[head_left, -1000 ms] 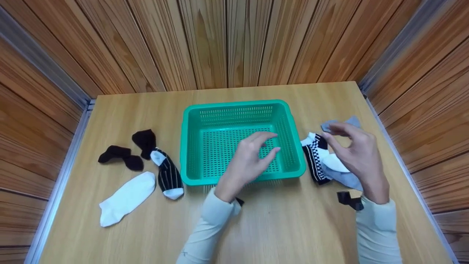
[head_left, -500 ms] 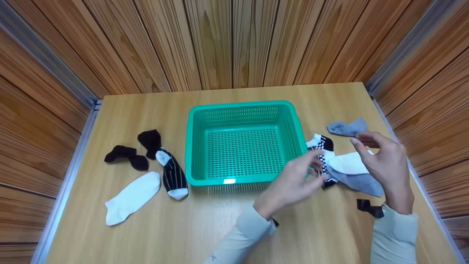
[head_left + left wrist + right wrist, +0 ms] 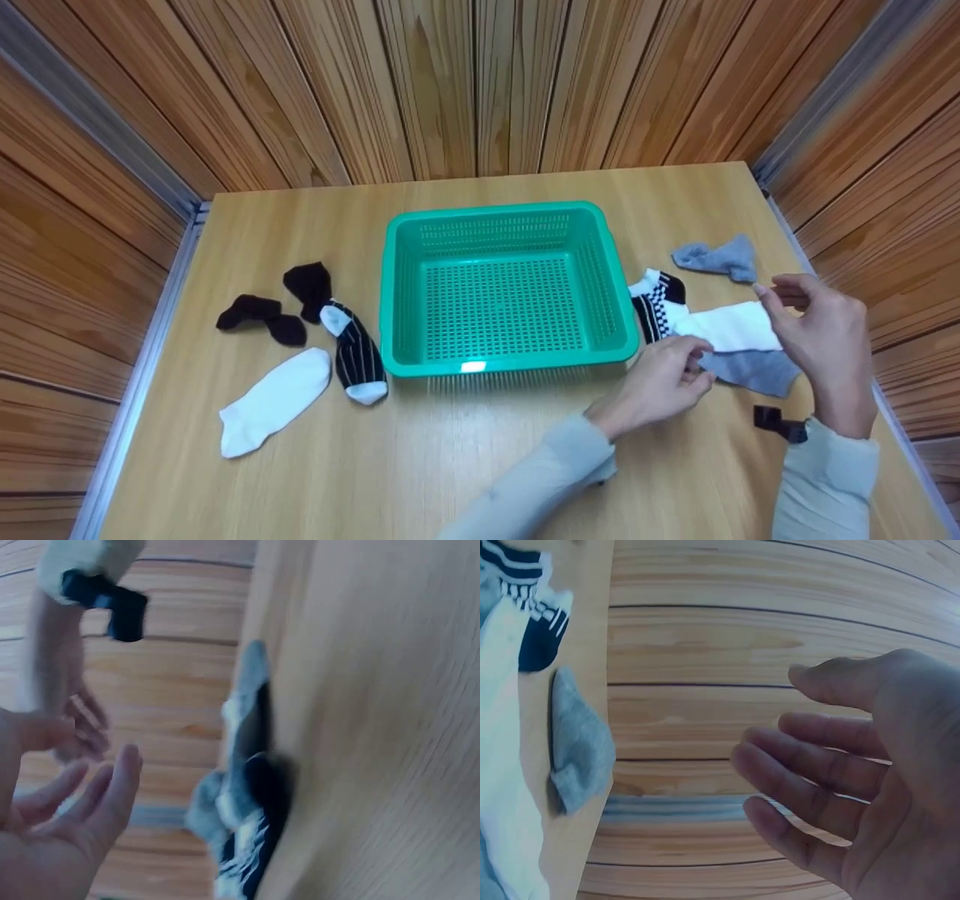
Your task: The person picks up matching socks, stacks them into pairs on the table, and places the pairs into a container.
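My left hand [image 3: 660, 382] hovers over the table, just in front of a sock pile, its fingers loosely bent around nothing. The left wrist view confirms a gap between its fingers [image 3: 112, 799] and the pile. My right hand [image 3: 825, 345] is above the pile's right end; the right wrist view shows its fingers [image 3: 802, 772] spread and holding nothing. In the pile, a white sock [image 3: 731, 328] lies over a grey sock [image 3: 754, 373], beside a black-and-white checkered sock [image 3: 654, 307]. Another grey sock [image 3: 720, 259] lies crumpled behind them.
A green plastic basket [image 3: 510, 365] stands mid-table with no socks inside. Left of it lie a striped black sock [image 3: 356, 356], a white sock [image 3: 277, 401] and two dark socks [image 3: 306, 289]. Wooden walls [image 3: 480, 90] enclose the table [image 3: 375, 472].
My left hand has moved right, from over the basket to the sock pile. My right hand has drifted right, uncovering the grey sock behind. The head view has shifted slightly.
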Demonstrator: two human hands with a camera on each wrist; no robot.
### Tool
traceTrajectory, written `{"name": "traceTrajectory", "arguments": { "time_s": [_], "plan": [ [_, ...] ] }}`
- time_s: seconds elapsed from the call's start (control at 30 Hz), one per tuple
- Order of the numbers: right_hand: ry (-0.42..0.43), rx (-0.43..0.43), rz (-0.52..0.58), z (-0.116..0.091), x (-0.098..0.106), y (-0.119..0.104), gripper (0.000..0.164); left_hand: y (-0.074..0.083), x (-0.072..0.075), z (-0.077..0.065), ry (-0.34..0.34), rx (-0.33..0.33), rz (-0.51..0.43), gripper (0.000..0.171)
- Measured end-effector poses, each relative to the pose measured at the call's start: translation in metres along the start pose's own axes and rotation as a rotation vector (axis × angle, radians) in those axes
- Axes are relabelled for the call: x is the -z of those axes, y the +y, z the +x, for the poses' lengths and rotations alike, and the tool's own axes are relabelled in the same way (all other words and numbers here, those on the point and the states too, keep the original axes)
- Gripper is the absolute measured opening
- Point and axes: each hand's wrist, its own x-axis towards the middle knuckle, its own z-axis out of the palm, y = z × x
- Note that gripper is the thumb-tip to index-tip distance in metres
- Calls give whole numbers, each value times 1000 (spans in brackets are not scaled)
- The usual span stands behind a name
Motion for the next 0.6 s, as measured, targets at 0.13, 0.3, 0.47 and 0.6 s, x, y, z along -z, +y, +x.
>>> {"name": "traceTrajectory", "arguments": {
  "time_s": [0.13,0.3,0.47,0.6],
  "plan": [
    [-53,-65,-15,3,-2,11,45,-8,-16,22,-4,21,149,38],
    [-125,-115,-27,4,-4,30,50,-23,-38,36,17,33,289,34],
    [-189,-146,-33,6,-10,52,53,-33,-48,40,102,21,308,24],
    [-250,-181,-31,9,-18,65,58,-33,-46,45,191,76,258,20]
  ]
}}
